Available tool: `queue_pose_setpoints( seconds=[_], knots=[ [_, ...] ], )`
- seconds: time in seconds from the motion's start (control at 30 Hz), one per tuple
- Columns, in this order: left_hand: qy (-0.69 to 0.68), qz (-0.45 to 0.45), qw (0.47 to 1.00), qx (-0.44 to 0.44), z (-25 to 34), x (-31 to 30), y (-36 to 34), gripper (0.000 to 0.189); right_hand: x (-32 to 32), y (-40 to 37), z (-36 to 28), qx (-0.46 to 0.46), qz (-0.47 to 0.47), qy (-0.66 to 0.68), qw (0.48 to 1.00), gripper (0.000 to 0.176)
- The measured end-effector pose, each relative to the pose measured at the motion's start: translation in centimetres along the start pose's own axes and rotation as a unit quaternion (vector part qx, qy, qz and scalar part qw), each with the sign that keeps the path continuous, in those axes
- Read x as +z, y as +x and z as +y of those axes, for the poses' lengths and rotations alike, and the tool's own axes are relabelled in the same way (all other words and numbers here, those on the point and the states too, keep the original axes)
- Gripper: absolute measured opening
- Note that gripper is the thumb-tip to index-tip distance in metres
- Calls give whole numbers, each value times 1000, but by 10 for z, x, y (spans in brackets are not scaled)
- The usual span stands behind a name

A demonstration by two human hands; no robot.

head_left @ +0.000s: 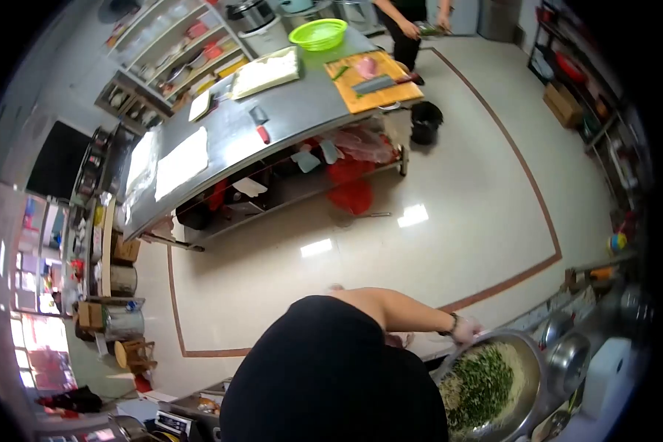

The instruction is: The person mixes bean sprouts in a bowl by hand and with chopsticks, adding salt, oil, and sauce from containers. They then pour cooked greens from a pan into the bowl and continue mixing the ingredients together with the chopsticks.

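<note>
My left hand (465,331), with a dark band at the wrist, is on the near-left rim of a large metal mixing bowl (533,362) at the lower right. Its fingers seem closed over the rim and look covered by a thin clear glove. Chopped green vegetable (486,383) fills much of the bowl, with pale yellowish bits around it. My black-clad body covers the bottom middle of the view. No right hand can be made out.
A steel table (228,132) bears a cutting board (339,87) with a cleaver (373,85), a green basket (318,46), white trays and a red-handled scraper (260,125). Another person (405,29) stands behind it. A black bin (426,124) stands by its corner.
</note>
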State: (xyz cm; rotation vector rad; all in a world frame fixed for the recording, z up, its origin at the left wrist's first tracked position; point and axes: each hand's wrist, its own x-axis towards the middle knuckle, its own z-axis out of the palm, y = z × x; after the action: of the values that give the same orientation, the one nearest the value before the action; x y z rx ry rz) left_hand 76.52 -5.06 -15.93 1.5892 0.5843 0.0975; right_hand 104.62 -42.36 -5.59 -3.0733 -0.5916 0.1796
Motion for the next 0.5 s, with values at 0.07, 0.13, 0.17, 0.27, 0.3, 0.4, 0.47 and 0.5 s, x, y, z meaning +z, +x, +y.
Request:
queue_pose_setpoints(
  seconds=[0.07, 0.13, 0.17, 0.27, 0.3, 0.4, 0.47, 0.5],
  knots=[
    [4, 26, 999, -39, 7, -83, -75, 21, 12, 21, -69, -114, -2, 87, 990, 46],
    [-75, 134, 986, -72, -15, -144, -146, 18, 43, 39, -153, -239, -8, 194, 951, 46],
    [-65, 177, 978, -85, -16, -180, -187, 17, 14, 6, -235, -258, -39, 178, 949, 42],
    [40, 368, 928, -50, -50, -272, -320, 17, 26, -50, -433, -379, -61, 265, 885, 37],
    [63, 419, 904, -50, -54, -300, -367, 17, 33, -78, -494, -404, -106, 317, 852, 37],
    [76, 518, 846, -99, -53, -376, -510, 15, 17, -213, -669, -467, -191, 342, 793, 31],
    [-84, 586, 792, -147, -48, -409, -585, 15, 36, -270, -772, -523, -198, 284, 779, 32],
    [-83, 605, 778, -147, -56, -427, -619, 10, 18, -317, -814, -558, -212, 248, 763, 33]
  ],
)
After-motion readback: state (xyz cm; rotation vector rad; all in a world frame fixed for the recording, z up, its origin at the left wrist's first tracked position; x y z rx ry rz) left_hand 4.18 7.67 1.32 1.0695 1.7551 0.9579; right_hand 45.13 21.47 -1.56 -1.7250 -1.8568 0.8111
